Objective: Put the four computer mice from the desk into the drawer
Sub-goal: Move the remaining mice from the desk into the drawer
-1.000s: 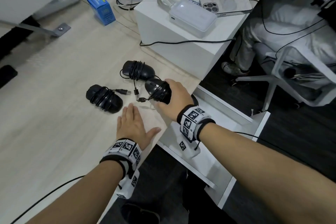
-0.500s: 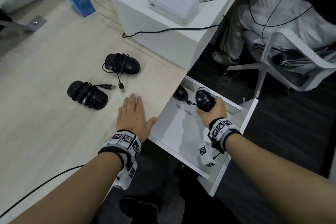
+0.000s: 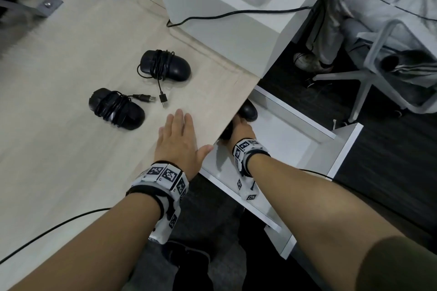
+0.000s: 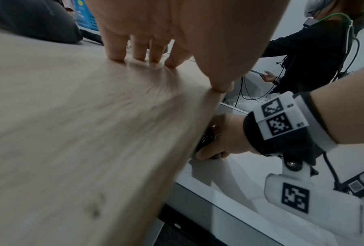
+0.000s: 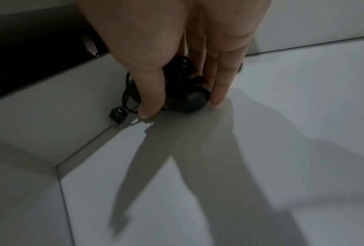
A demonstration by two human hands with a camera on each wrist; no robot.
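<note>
The left hand (image 3: 177, 142) lies flat, fingers straight, on the wooden desk (image 3: 59, 149) close to its edge. Just at its 3 o'clock, down in the open white drawer (image 3: 279, 146), the right hand (image 3: 241, 131) pinches a black cord-wrapped mouse (image 5: 185, 98) between thumb and fingers, the mouse resting on the drawer floor by the wall under the desk edge, its USB plug (image 5: 117, 116) lying against that wall. At 1 o'clock of it another black mouse (image 3: 248, 111) sits in the drawer. Farther out on the desk, at 10 and 12 o'clock of the left hand, lie two more cord-wrapped mice (image 3: 115, 108) (image 3: 165, 65). Beyond them stands a white box (image 3: 227, 28).
</note>
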